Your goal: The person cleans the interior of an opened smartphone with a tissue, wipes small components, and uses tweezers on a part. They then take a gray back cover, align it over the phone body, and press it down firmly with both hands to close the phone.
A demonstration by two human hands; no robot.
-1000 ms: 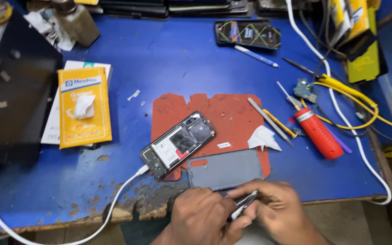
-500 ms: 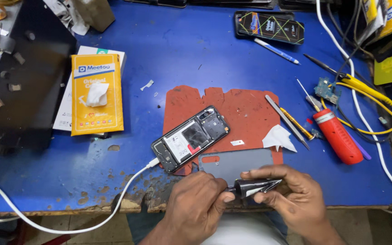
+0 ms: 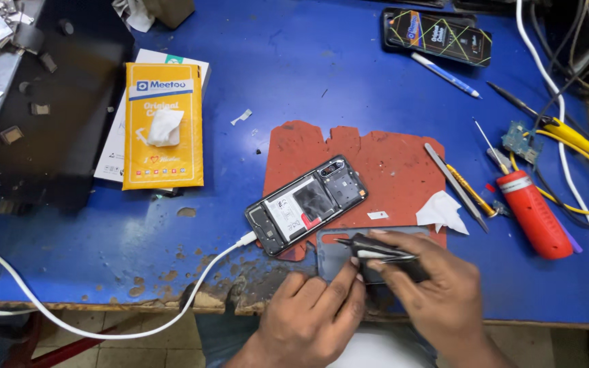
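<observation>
We are holding a small dark tool with a pale stripe (image 3: 378,254) low over the grey back cover (image 3: 349,253), which is lying flat on the table (image 3: 308,88) near its front edge, partly on the red mat (image 3: 383,160). Our right hand (image 3: 438,296) is gripping the tool from the right, fingers closed on it; our left hand (image 3: 315,317) is pinching its near end with fingertips drawn narrow. The tool's thin point is aiming left, just short of the opened phone (image 3: 306,204), which is lying tilted on the mat with its insides showing and a white cable (image 3: 172,307) plugged into its lower end. Crowding the right side, we are seeing a torn white paper scrap (image 3: 442,212), a metal pry tool (image 3: 455,177) beside a yellow-handled one (image 3: 468,189), a red cylinder (image 3: 534,212), yellow wires (image 3: 581,146) and a small circuit board (image 3: 519,140). Farther back a pen (image 3: 444,75) is lying near a dark flat package (image 3: 438,34). To the left a yellow packet (image 3: 165,126) is resting on a white box (image 3: 118,146). The table top is blue, its paint worn away to brown at the front edge.
</observation>
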